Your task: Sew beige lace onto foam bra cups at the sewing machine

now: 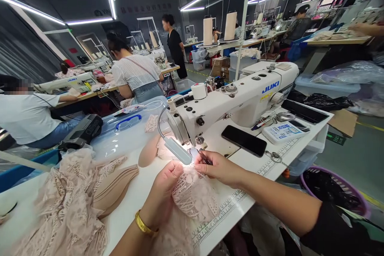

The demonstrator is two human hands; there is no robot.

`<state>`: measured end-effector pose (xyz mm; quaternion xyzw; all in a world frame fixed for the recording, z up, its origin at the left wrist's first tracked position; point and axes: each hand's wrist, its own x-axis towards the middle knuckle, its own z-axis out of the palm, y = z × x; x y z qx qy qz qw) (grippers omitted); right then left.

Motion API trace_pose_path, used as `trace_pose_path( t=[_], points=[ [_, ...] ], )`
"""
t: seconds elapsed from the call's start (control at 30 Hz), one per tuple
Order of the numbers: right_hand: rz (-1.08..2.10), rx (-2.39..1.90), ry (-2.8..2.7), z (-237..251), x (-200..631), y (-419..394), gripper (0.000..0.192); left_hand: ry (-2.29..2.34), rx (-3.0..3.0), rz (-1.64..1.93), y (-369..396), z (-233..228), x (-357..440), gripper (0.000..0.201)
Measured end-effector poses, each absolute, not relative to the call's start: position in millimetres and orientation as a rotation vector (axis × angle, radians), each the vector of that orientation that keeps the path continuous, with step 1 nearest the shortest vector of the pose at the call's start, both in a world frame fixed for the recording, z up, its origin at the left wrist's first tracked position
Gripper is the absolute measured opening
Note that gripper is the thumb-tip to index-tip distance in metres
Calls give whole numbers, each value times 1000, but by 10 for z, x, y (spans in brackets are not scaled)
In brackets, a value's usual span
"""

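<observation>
In front of the sewing machine needle, my left hand is closed, its thumb and fingers pinching the edge of a pale pink lace piece. The lace hangs from there over the table's front edge. My right hand is closed around small black thread snips, beside the same edge of the lace. A grey lamp head shines on the fingertips and partly covers the spot. Behind it stands the white sewing machine. A beige foam cup lies left of the needle.
A heap of lace and stacked foam cups lie on the left. A black phone, a white box and keys sit on the right. Behind is a clear plastic bin. Other people work at machines beyond.
</observation>
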<state>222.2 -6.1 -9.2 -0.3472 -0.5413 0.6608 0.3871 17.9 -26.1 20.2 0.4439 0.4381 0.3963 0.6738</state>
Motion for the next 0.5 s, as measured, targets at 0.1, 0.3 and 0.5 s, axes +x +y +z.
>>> trace_pose_path(
  t=[0.1,0.3,0.5],
  points=[
    [1702,-874,-1338,-97,2212,-61,34,940,939,858,-255,197,190,39],
    [1786,-878,-1247,-123,2191,-67,45,988,868,868,-253,156,187,41],
    [1734,-825,-1308,-112,2177,-74,36,1009,954,877,-263,170,229,40]
  ],
)
